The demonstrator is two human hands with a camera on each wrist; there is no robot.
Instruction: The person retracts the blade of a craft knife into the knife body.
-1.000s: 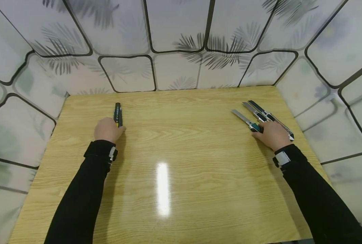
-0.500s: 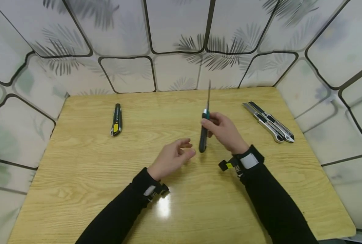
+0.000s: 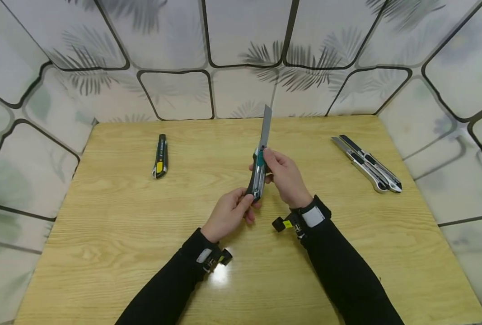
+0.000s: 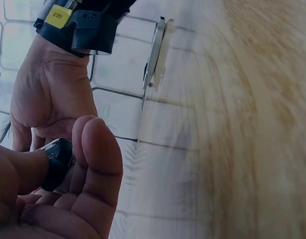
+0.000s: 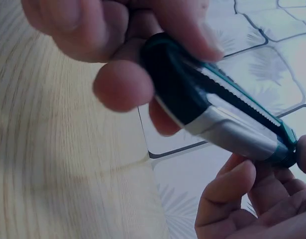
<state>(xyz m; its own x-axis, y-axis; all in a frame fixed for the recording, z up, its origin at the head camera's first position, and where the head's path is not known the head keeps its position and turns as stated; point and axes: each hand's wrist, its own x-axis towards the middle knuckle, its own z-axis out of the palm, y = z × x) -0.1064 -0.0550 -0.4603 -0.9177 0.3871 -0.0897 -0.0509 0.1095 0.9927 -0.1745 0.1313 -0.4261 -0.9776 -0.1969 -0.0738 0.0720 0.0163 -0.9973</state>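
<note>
From the head view I see the utility knife held up off the tabletop, in front of the person, between the left hand and the right hand. The left thumb and fingers pinch the butt of the handle; the right thumb presses by the teal part just below the bare blade, fingers curled behind. To do this two-handed hold well, I'd let the left pinch steady the butt and let the right thumb work only on the handle, no fingertip past the teal part and both wrists well off the cutting edge. The long axis runs away from the person, blade foremost, its tip leaning slightly right and seemingly raised. A yellow-marked cutter lies to the left, two silver cutters side by side to the right. My left wrist view has the dark butt snug between thumb and curled fingers, with hardly a gap; the blade is hidden there. In the right wrist view the butt points back toward the camera, the handle slanting off to the right hand's fingers at its front end; I can't make out the blade from there.
</note>
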